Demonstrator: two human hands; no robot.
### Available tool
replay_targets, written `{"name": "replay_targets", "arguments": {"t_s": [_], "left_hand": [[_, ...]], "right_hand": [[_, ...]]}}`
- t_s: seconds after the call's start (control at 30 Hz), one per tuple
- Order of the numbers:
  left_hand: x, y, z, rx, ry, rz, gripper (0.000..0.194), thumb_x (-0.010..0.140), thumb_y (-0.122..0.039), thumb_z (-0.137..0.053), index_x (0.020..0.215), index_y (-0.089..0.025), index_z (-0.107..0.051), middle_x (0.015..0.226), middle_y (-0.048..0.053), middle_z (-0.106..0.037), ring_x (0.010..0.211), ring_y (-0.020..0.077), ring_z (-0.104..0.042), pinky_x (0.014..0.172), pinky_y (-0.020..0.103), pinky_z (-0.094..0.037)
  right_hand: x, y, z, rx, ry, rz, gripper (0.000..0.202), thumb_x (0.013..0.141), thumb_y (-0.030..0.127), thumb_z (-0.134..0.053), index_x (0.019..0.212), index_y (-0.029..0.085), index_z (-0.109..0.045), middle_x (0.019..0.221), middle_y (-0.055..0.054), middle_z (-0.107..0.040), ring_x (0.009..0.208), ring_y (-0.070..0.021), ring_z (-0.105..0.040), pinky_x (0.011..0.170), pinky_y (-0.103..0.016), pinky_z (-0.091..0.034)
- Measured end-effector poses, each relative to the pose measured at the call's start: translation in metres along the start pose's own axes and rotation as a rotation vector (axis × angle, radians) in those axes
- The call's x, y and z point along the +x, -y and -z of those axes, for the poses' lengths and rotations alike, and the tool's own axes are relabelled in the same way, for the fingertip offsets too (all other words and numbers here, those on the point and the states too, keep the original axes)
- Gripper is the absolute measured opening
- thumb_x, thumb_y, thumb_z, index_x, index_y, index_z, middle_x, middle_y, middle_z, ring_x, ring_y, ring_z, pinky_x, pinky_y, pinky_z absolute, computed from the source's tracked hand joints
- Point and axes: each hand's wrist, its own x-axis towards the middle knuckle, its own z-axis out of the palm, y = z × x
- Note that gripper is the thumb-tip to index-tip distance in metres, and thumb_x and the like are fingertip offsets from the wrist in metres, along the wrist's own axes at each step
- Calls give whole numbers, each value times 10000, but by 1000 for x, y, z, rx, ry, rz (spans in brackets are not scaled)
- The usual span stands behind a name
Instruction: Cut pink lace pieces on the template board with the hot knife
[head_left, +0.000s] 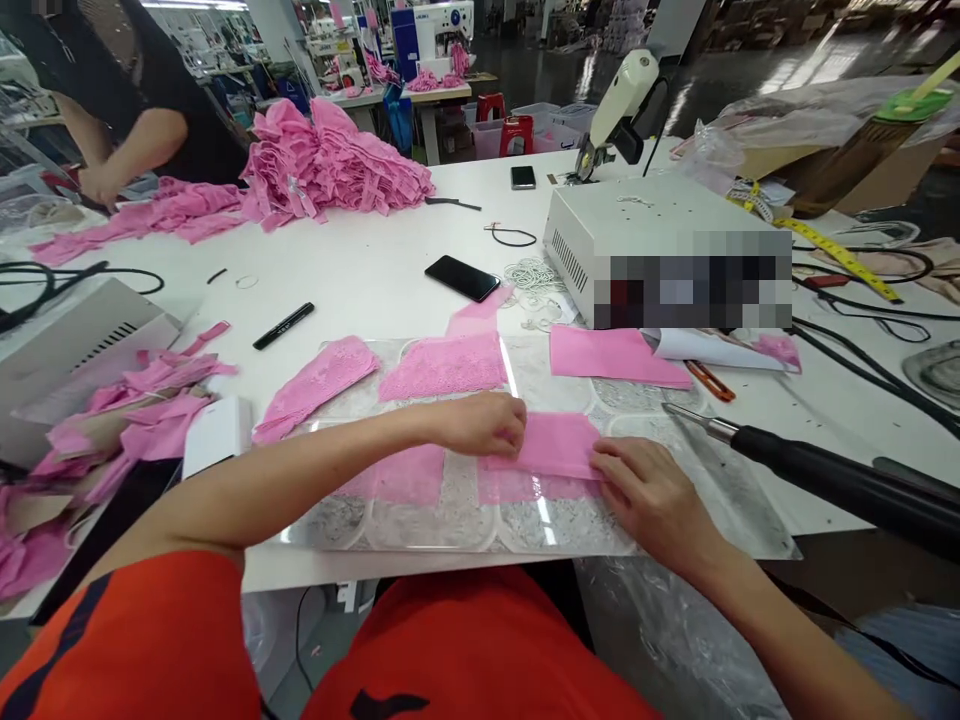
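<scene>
A pink fabric piece lies over the clear plastic sheet in front of me. My left hand is closed at its left edge, fingertips curled and partly hidden. At its right end, my right hand pinches the corner. Another pale pink piece lies below my left forearm. Beyond it are two lace-textured pink pieces, one in the middle and one to the left. A plain pink piece rests farther back, right of centre.
A black-handled tool with a pointed metal tip juts in from the right. Behind stand a white machine box and a phone. A marker and pink scraps are left. Another person stands by a pink garment pile.
</scene>
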Motion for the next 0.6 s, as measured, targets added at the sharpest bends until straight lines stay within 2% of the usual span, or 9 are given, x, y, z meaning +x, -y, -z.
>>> {"name": "replay_targets", "arguments": {"t_s": [0.13,0.23,0.33,0.4,0.47,0.6], "left_hand": [[-10,-4,-15,75,-16,-44,147,872,-75,-699,750,-153,-730,973,63,-673,899,179,-625,836,280,-467],[-14,-5,-16,135,-30,-78,157,870,-64,-693,744,-154,-719,952,59,-673,889,185,-626,840,295,-457],[-12,-7,-14,184,-47,-113,152,891,-75,-678,773,-160,-723,932,45,-678,866,172,-634,822,284,-456],[-5,-10,-15,188,-81,-111,151,935,-108,-647,824,-159,-738,938,47,-684,856,165,-641,812,276,-466],[9,-15,-18,188,-125,-80,154,968,-140,-621,892,-157,-754,960,57,-689,853,163,-647,806,268,-478],[48,-21,-27,205,-190,-15,184,977,-146,-590,1052,-169,-756,1074,81,-679,947,188,-655,842,275,-499]], "right_hand": [[-3,2,9,164,42,-97,179,921,97,-571,1028,214,-655,990,-73,-724,936,-205,-682,801,-353,-575],[-8,-7,20,269,42,-273,163,935,163,-571,1034,239,-677,1008,-63,-732,936,-196,-706,787,-342,-592],[-14,-15,29,296,41,-489,129,937,238,-575,934,246,-704,942,-47,-738,758,-162,-693,626,-294,-562],[-18,-16,32,315,70,-592,144,926,277,-585,882,245,-718,927,-44,-741,659,-140,-652,551,-277,-522],[-20,-13,32,329,92,-652,157,912,298,-592,846,243,-724,936,-48,-744,648,-140,-642,549,-277,-516],[-17,-7,27,328,109,-716,184,914,313,-577,815,238,-713,903,-48,-729,606,-133,-607,547,-287,-506]]}}
